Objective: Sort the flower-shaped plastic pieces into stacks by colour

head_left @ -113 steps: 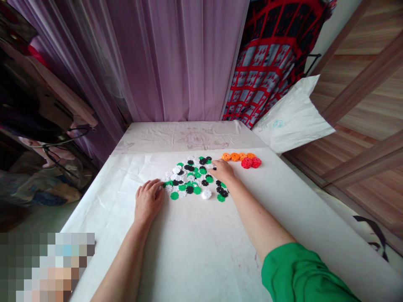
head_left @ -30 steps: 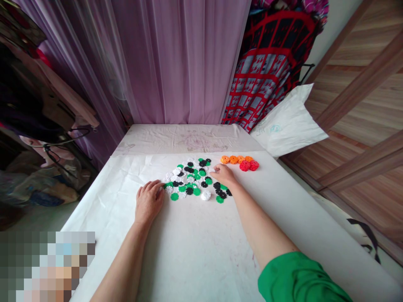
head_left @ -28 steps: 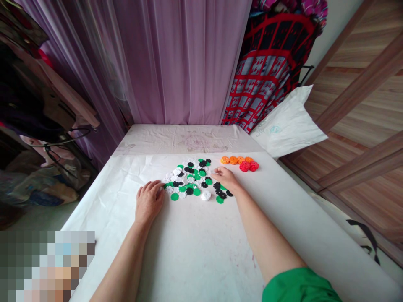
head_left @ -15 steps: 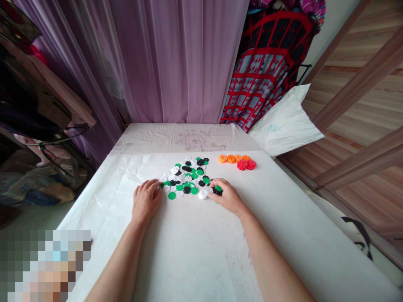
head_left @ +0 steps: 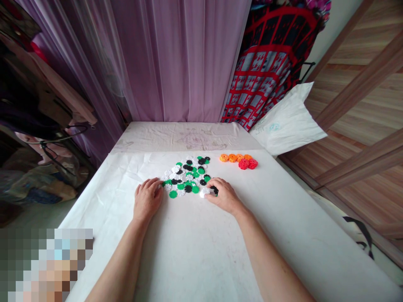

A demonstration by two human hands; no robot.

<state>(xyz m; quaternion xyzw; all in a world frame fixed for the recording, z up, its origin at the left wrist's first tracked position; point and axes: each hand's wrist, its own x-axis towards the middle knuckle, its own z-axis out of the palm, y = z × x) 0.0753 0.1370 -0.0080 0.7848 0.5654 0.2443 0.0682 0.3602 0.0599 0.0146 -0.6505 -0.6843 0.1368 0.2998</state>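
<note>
A loose pile of flat green, black and white notched discs (head_left: 188, 176) lies in the middle of the white-covered table (head_left: 195, 247). My left hand (head_left: 146, 200) rests palm down at the pile's left edge, fingers curled, fingertips by a green disc. My right hand (head_left: 222, 195) lies over the pile's near right corner, its fingers bent onto a white disc (head_left: 203, 193) and some black ones. Whether it grips any of them is hidden. Farther right, a small row of orange discs (head_left: 234, 157) ends in two red discs (head_left: 247, 164).
Purple curtains (head_left: 176, 58) hang behind the table. A red, black and white patterned cloth (head_left: 267, 63) hangs at the back right, with a white plastic bag (head_left: 288, 123) below it. Dark clutter and cables (head_left: 40, 142) sit off the table's left edge. A wood floor (head_left: 362, 105) lies to the right.
My right hand has drawn back from the pile's far right side to its near right corner, covering the green and black discs there. The left hand has stayed put.
</note>
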